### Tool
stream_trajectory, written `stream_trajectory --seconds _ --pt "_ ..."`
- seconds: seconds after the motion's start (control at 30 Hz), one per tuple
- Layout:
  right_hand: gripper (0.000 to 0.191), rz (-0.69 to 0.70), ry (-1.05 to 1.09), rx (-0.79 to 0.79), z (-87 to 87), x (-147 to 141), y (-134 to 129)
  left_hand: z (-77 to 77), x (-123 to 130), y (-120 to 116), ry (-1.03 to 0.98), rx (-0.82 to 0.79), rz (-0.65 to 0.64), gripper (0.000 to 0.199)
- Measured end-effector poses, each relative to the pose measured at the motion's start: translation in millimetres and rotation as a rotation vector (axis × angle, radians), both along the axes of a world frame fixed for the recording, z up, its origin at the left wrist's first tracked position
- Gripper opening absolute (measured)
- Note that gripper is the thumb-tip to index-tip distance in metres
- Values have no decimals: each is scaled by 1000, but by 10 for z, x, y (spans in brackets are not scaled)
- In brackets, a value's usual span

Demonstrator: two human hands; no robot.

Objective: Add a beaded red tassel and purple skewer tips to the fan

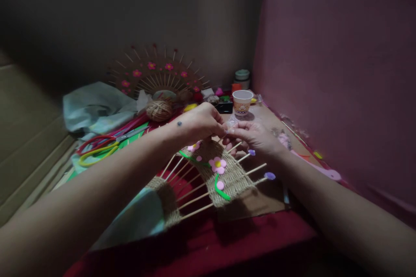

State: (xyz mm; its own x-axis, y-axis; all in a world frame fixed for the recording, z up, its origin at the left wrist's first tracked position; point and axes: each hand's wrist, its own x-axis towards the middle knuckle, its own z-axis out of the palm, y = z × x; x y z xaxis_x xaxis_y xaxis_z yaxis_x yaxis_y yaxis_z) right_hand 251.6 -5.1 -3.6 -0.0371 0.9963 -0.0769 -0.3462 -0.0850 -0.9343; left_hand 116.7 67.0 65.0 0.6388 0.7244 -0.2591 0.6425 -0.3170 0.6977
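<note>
A fan of thin sticks woven with twine [237, 181] lies in front of me, tilted, with pink clay flowers [217, 165], green stems and purple tips [269, 176] on some sticks. My left hand [208, 120] reaches over the fan's upper edge, its fingers pinched together. Meeting it fingertip to fingertip, my right hand [248, 136] is closed too, beside the stick ends. Something small and pale purple shows between the two hands, at a stick's end. Which fingers bear on the stick is hard to make out.
Behind stand a finished-looking brown fan [146, 69], a twine ball [159, 109], a paper cup [242, 104] and a lidded jar [242, 78]. Scissors [100, 145] and a pale cloth [97, 106] lie at left. A brown board [269, 203] is under the fan; a pink strip [329, 174] lies right.
</note>
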Motion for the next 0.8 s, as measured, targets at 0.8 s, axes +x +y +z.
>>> stream_trajectory --seconds 0.8 --pt "18 55 453 -176 -213 -112 61 76 82 49 -10 -44 71 3"
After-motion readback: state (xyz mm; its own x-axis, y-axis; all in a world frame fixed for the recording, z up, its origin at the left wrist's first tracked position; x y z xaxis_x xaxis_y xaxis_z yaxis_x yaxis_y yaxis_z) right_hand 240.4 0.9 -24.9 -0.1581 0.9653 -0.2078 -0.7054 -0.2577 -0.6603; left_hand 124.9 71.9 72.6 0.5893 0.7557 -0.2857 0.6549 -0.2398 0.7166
